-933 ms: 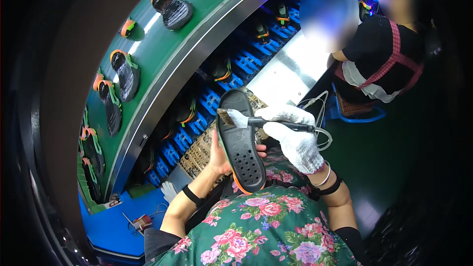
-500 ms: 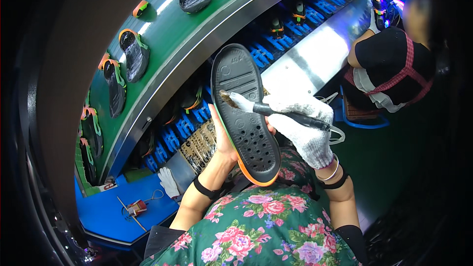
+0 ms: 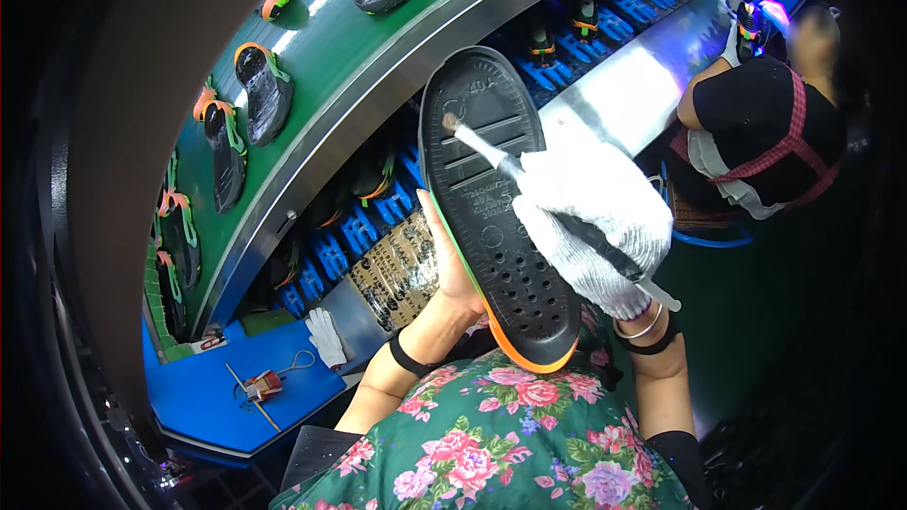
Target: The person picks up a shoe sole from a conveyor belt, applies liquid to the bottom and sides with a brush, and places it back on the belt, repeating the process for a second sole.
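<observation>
A black shoe sole (image 3: 491, 203) with an orange and green edge is tilted in front of me, its inner side up. Round holes dot its near end, and raised bars cross the far end. My bare left hand (image 3: 453, 264) grips it along its left edge; the fingers underneath are hidden. My right hand (image 3: 595, 217), in a white knitted glove, is closed around a brush (image 3: 487, 149) with a dark handle and a pale neck. The bristles rest on or just over the far part of the sole, near its left edge.
Several black shoe parts (image 3: 265, 94) lie on a green conveyor (image 3: 316, 66) with a metal rim. Below it, shoes sit among blue racks (image 3: 359, 231). A blue table (image 3: 203, 397) holds a small red item (image 3: 263, 385) and a white glove (image 3: 326, 338). Another person (image 3: 756, 123) works at the right.
The brush has moved from the sole's middle toward its far end. The sole has shifted up and to the right, with both hands following.
</observation>
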{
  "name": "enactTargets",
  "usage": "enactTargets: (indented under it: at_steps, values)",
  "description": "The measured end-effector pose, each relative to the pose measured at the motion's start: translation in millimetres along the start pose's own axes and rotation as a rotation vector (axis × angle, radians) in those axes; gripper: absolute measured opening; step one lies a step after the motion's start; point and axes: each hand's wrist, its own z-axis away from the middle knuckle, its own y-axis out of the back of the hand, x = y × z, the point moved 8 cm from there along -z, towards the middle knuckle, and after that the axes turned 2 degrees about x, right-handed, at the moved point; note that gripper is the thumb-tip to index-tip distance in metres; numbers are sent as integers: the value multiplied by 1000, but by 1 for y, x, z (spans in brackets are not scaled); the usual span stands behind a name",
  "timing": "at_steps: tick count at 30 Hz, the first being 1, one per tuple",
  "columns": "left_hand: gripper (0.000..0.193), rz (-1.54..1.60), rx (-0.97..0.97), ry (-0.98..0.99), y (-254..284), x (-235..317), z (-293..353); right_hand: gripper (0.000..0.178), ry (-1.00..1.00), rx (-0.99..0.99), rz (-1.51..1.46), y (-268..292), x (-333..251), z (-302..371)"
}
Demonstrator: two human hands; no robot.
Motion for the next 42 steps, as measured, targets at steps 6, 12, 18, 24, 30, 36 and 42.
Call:
enactTargets:
  at_steps: [6,12,18,24,30,36,42]
  values:
    - [99,73,-406,-13,-13,-13,8,21,144,71,49,4,6,-3]
    - [117,-129,-150,24,-3,-17,8,23,210,-102,-154,-19,-20,7]
    - [114,-91,-77,-7,22,-11,4,26,123,33,-224,-15,-8,-7]
    - [116,191,-368,32,33,-9,0,28,219,-170,-264,-32,-25,6]
    - [103,-272,91,-127,74,0,-13,24,180,47,-198,-12,-3,-7]
    - [72,-222,-299,-156,36,-1,-13,23,107,-70,-404,-13,-6,-10]
    - [50,14,-362,3,5,-11,-10,27,285,-105,-262,-24,-7,11]
